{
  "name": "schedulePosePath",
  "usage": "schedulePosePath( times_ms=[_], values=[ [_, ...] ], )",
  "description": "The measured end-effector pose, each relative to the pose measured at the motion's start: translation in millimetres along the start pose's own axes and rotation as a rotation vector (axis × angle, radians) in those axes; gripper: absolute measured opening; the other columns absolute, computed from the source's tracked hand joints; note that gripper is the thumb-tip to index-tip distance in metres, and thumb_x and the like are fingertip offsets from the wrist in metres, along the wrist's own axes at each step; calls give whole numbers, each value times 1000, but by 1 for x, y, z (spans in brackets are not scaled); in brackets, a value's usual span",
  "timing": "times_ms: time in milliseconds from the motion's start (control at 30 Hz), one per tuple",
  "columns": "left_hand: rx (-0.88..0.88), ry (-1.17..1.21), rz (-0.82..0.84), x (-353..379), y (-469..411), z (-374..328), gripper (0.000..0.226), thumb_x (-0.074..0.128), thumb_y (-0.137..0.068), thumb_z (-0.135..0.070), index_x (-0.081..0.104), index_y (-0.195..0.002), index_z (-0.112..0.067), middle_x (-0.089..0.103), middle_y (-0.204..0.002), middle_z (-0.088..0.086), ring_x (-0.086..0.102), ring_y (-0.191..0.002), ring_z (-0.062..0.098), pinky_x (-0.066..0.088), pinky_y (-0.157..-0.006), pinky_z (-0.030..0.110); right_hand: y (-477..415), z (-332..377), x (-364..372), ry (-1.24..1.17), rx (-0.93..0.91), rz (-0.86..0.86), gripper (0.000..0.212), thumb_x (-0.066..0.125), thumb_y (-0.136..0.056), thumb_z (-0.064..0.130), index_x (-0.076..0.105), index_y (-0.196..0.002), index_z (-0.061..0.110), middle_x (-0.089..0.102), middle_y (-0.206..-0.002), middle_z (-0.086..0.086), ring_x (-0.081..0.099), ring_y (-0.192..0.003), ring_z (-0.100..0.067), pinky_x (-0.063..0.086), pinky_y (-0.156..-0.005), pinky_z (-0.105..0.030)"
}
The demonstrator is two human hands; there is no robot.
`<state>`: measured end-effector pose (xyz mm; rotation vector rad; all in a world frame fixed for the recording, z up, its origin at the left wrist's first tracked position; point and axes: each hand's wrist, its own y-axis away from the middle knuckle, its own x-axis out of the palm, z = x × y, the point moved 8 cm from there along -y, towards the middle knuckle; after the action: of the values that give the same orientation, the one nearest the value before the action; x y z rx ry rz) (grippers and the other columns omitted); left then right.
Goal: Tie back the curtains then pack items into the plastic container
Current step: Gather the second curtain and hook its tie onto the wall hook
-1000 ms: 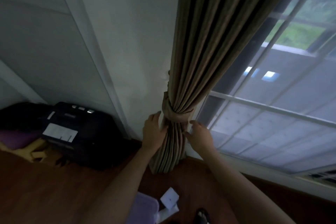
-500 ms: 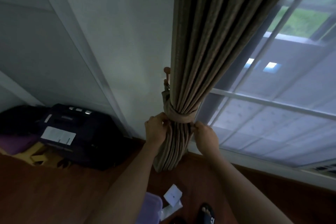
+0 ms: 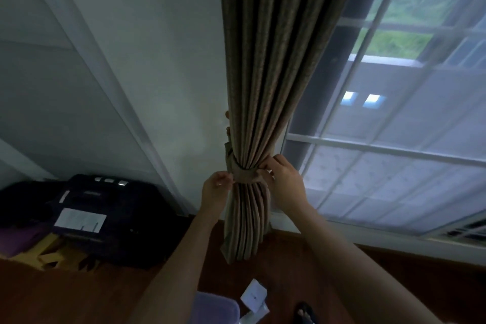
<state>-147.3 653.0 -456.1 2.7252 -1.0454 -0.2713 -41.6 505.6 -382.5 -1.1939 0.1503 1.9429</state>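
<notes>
Two-handed pinch on tie round gathered curtain, between wall and window: left hand at its left end, right hand at its right, up from just under it half a second back. On floor below: black case, purple container, white box.

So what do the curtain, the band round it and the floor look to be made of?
The curtain looks like heavy woven fabric, matte brown, hanging in deep soft folds. The band seems the same cloth, matching in colour and creasing where it cinches the folds. The floor looks like wood or laminate, reddish brown, faintly glossy; I cannot tell which.
</notes>
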Motion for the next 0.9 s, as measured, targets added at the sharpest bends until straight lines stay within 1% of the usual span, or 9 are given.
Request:
schedulePosePath(
  times_ms=[67,133,267,400,500,567,667,800,900],
  values=[
    [18,-165,9,0,-8,1,12,60,-90,-18,61,-83,-8,64,-82,16,63,-81,31,53,-77,33,-1,0,-2,-7,34,-3,13,59,-92,24,63,-102,15,57,-97,0,60,-80,-20,53,-64,-41],
    [23,-238,-31,-1,-10,2,11,64,-86,-24,60,-81,-15,67,-86,15,64,-87,35,52,-83,46,1,1,-7,-40,67,-11,15,60,-91,27,60,-104,19,56,-99,3,61,-82,-18,55,-67,-39],
    [306,-201,-240,-13,14,-51,23,64,-89,-22,56,-108,-12,60,-103,6,60,-89,20,53,-80,36,-2,25,-49,-161,59,-161,31,64,-85,47,51,-99,23,56,-98,10,57,-80,-8,51,-67,-26],
    [733,-209,-235,-6,44,-139,33,51,-96,-33,53,-120,-12,56,-111,2,51,-104,12,42,-91,19,-23,59,-93,-158,-40,-313,28,59,-90,43,50,-96,17,56,-94,5,56,-76,-12,51,-63,-28],
    [900,-420,-204,3,47,-170,33,45,-95,-35,57,-111,-10,59,-103,4,50,-98,18,43,-88,29,-30,64,-85,-94,-56,-288,17,49,-98,32,51,-100,15,57,-95,1,58,-73,-17,53,-61,-38],
    [941,-515,-218,2,42,-168,27,43,-96,-30,58,-101,-8,60,-94,5,50,-91,21,46,-82,39,-25,58,-77,-84,-41,-326,15,44,-100,29,49,-95,15,59,-89,-2,58,-69,-22,50,-57,-39],
    [918,-490,-266,-3,39,-159,17,45,-98,-23,56,-96,-10,58,-91,4,46,-90,16,45,-77,35,-20,47,-75,-83,9,-385,15,42,-102,29,47,-95,17,61,-81,-3,58,-66,-25,45,-55,-35],
    [893,-458,-264,1,38,-158,11,46,-97,-17,53,-93,-10,55,-89,4,47,-87,18,44,-74,34,-12,43,-76,-68,62,-422,29,31,-101,38,50,-101,16,61,-74,-2,58,-61,-26,47,-51,-39],
    [885,-438,-242,1,41,-156,15,44,-98,-19,53,-92,-9,54,-88,5,48,-86,19,44,-74,35,-7,43,-79,-47,69,-441,22,37,-102,33,49,-96,16,56,-68,1,55,-57,-25,44,-48,-39]
  ],
)
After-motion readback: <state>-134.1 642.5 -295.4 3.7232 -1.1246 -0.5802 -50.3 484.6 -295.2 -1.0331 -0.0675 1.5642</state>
